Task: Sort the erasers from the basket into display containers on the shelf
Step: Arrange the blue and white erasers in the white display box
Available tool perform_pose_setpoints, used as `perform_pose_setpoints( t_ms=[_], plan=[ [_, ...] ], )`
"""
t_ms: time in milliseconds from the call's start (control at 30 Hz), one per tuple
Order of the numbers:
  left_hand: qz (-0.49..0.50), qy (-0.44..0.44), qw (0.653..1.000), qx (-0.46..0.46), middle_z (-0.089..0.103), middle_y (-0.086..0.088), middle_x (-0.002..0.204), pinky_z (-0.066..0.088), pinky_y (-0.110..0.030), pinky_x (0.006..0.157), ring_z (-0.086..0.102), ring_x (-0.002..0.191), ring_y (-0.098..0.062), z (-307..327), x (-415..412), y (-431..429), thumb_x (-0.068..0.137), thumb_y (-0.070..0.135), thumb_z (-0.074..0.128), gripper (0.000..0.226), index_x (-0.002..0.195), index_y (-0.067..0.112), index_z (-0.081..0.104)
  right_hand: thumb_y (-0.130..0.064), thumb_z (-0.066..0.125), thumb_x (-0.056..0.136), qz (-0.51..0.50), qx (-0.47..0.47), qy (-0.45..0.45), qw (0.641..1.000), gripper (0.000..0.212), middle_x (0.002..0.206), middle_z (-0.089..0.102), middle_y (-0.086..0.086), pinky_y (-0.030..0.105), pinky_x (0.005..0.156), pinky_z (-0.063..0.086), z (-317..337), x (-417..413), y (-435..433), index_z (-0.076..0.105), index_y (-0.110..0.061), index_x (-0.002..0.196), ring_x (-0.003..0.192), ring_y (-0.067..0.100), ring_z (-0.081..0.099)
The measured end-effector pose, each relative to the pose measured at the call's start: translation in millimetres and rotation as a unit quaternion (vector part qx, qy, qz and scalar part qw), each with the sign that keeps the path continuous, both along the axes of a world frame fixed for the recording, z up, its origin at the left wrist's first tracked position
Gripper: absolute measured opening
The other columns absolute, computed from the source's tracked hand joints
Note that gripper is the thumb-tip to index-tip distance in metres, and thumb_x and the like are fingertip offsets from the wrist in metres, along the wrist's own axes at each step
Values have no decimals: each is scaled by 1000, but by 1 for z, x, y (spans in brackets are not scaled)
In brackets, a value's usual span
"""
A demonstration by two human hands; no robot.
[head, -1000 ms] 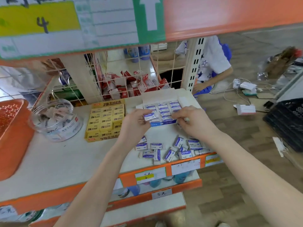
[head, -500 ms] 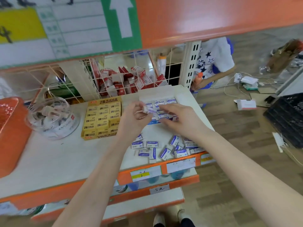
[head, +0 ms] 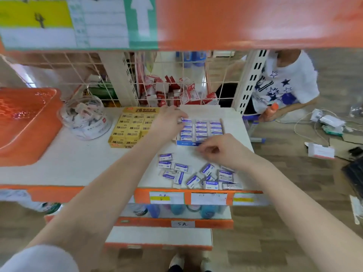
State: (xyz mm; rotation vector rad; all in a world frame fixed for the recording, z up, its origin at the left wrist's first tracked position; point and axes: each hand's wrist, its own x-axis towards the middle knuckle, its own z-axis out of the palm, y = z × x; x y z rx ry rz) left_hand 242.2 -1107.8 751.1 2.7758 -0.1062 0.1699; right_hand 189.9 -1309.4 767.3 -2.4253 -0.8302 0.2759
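At the shelf (head: pixel 78 163) front edge, loose erasers (head: pixel 181 167) lie scattered. The right hand (head: pixel 222 151) hovers just beyond them, fingers curled; what its grip holds cannot be told. The left hand (head: pixel 169 121) pinches one eraser (head: pixel 186 120) at the display box (head: pixel 186 143) far-left corner.

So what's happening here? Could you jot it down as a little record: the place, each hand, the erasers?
place: shop shelf
left hand: fingertips on an eraser at the back left corner of the box
right hand: fingers curled just in front of the box; unclear whether it holds anything
loose erasers: scattered near the shelf's front edge
also on shelf: yellow box, jar, basket at far left
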Motion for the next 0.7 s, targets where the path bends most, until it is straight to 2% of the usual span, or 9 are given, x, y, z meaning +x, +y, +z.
perform_pose_setpoints(
  t_ms=[100, 200, 267, 333, 400, 467, 567, 700],
  plan=[
    [35, -29, 998, 37, 54, 1, 122, 40, -35, 93, 42, 115, -22, 2, 4, -7, 92, 21, 56, 27, 117, 26, 66, -16, 68, 85, 36, -3, 27, 999, 27, 103, 68, 4, 25, 85, 50, -11, -6, 7, 69, -10, 111, 85, 10, 61],
    [54, -48, 997, 40, 60, -1, 118, 45, -34, 86, 50, 109, -22, 3, 6, -11, 93, 16, 56, 24, 111, 23, 69, -27, 66, 87, 37, -8, 10, 999, 35, 109, 67, 3, 18, 83, 47, -12, -10, 22, 65, -12, 118, 90, 11, 61],
    [56, -31, 998, 10, 62, -2, 117, 47, -31, 80, 57, 104, -22, 3, 6, -12, 93, 13, 55, 24, 111, 19, 70, -32, 65, 87, 46, -17, 7, 999, 41, 116, 64, 2, 18, 86, 46, -11, -10, 33, 61, -13, 123, 98, 12, 60],
    [35, -16, 999, -7, 62, -2, 118, 49, -33, 86, 59, 103, -20, 2, 7, -13, 94, 15, 56, 23, 112, 16, 69, -36, 64, 87, 57, -38, 16, 998, 47, 124, 60, 1, 19, 91, 41, -9, -11, 44, 57, -13, 127, 108, 12, 56],
    [11, -6, 1000, -4, 64, -1, 119, 48, -36, 94, 59, 104, -18, 2, 5, -12, 94, 19, 55, 23, 113, 15, 68, -36, 63, 87, 73, -63, 21, 995, 49, 127, 57, 0, 21, 94, 39, -9, -9, 51, 55, -13, 130, 113, 13, 53],
    [4, 0, 1000, -7, 66, -3, 116, 47, -35, 96, 61, 102, -19, 1, 3, -9, 95, 17, 53, 24, 113, 11, 68, -35, 62, 88, 88, -81, 17, 993, 48, 126, 57, 0, 19, 90, 38, -9, -7, 54, 53, -14, 131, 111, 12, 53],
    [15, 0, 1000, -15, 68, -9, 106, 51, -39, 90, 64, 93, -22, 0, -1, -10, 96, 11, 49, 24, 104, 6, 70, -31, 60, 89, 107, -98, 11, 989, 48, 125, 57, 0, 11, 82, 33, -8, -5, 53, 51, -16, 134, 108, 10, 54],
    [35, -19, 999, -11, 66, -7, 105, 52, -39, 84, 62, 92, -22, 3, -4, -15, 95, 10, 48, 22, 103, 7, 68, -24, 58, 91, 130, -96, 8, 987, 45, 121, 61, 1, 10, 83, 34, -5, -7, 51, 51, -13, 134, 106, 12, 56]
  ],
)
